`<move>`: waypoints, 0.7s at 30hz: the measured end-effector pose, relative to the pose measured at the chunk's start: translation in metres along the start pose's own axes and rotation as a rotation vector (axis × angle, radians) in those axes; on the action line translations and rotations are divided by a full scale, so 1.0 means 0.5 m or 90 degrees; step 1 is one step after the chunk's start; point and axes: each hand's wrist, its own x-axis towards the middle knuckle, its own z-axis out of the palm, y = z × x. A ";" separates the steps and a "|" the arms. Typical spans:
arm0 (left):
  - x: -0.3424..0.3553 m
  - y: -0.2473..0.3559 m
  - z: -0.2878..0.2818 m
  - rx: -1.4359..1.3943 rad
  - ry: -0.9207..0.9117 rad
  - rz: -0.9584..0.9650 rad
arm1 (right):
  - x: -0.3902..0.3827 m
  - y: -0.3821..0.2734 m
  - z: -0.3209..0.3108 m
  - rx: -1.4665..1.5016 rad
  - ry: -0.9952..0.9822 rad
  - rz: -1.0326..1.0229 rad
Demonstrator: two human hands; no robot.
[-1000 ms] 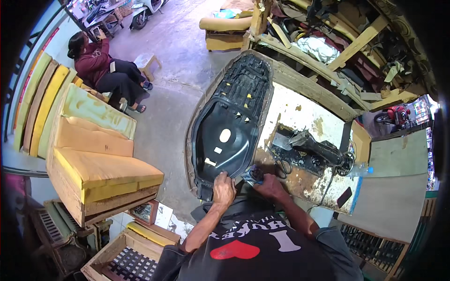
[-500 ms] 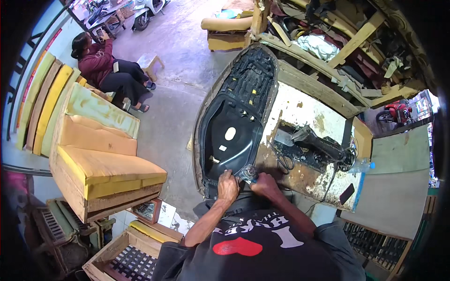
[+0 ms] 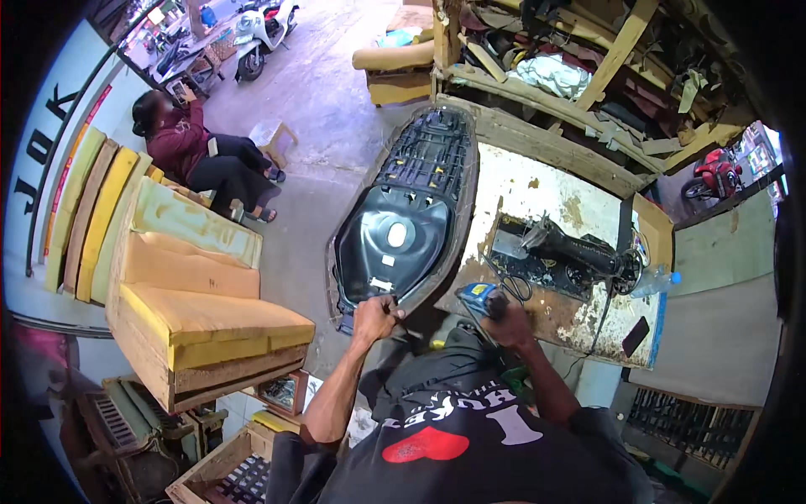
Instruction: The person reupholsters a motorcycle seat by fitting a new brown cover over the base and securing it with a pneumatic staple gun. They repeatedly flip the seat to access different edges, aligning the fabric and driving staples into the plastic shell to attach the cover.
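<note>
A long black motorcycle seat [image 3: 399,252], plastic underside up with a cover around its rim, lies in front of me. My left hand [image 3: 374,317] grips the seat's near end, fingers curled on the rim. My right hand [image 3: 509,322] holds a blue-and-black hand tool, apparently a staple gun [image 3: 477,296], beside the seat's lower right, apart from it. Right of the seat, a worn white worktable [image 3: 561,185] holds an old black sewing machine [image 3: 579,260], black scissors [image 3: 516,287], a plastic bottle [image 3: 651,284] and a dark flat rectangle [image 3: 635,336].
A foam-padded chair frame [image 3: 214,332] stands left of me, with several foam slabs [image 3: 92,218] behind. A seated person [image 3: 180,147] looks at a phone; a small stool [image 3: 273,139] is nearby. Wooden shelves [image 3: 621,42] of scraps are at upper right. Scooters [image 3: 256,38] stand farther back.
The seat has shifted left and turned slightly, my left hand moving with it. The tool in my right hand has moved right, away from the rim. The view has shifted slightly.
</note>
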 end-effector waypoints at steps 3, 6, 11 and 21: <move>0.053 0.059 0.029 0.001 0.043 0.015 | 0.004 0.065 0.020 -0.049 0.131 0.055; 0.132 0.160 0.132 0.013 0.133 0.105 | 0.018 0.057 -0.001 0.008 0.130 0.152; 0.185 0.178 0.182 0.070 0.048 0.205 | 0.040 -0.018 -0.045 -0.115 0.175 0.187; 0.253 0.151 0.196 0.077 -0.103 0.203 | 0.108 -0.015 -0.082 -0.166 -0.054 0.097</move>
